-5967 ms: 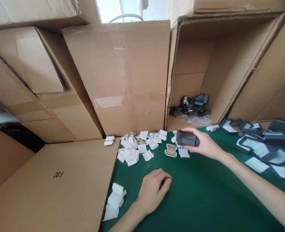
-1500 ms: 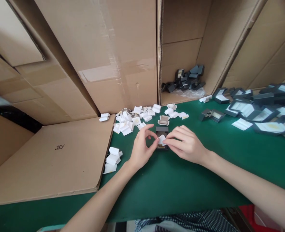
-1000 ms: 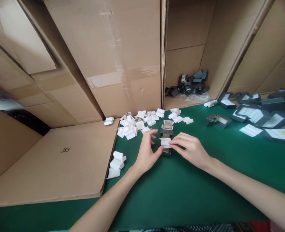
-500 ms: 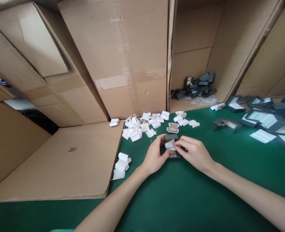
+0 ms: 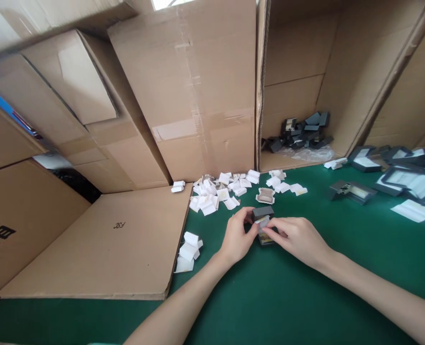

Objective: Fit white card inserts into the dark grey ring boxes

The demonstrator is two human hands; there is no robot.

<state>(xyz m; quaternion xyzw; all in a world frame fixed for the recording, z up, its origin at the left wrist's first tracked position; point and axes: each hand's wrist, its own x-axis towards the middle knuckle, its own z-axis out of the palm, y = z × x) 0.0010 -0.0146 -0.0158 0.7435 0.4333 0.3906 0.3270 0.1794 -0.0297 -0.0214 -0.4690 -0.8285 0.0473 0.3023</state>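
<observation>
A small dark grey box [image 5: 262, 213] stands open on the green tabletop [image 5: 306, 287], its lid raised at the far side. My left hand [image 5: 238, 235] is curled around its left side. My right hand [image 5: 296, 236] pinches a small white folded insert [image 5: 263, 223] over the box's open tray. Both hands touch the box. What lies inside the tray is mostly hidden by my fingers.
Several white folded inserts [image 5: 219, 191] lie scattered behind the box, with a few more [image 5: 188, 250] by a flat cardboard sheet [image 5: 100, 249]. An open carton [image 5: 306, 86] holds dark boxes [image 5: 299, 136]. More open dark boxes [image 5: 395, 175] lie at the right.
Six seconds ago my right hand held the dark box in the air and my left lay idle. Since then both hands closed on the box and the white insert went lower into it.
</observation>
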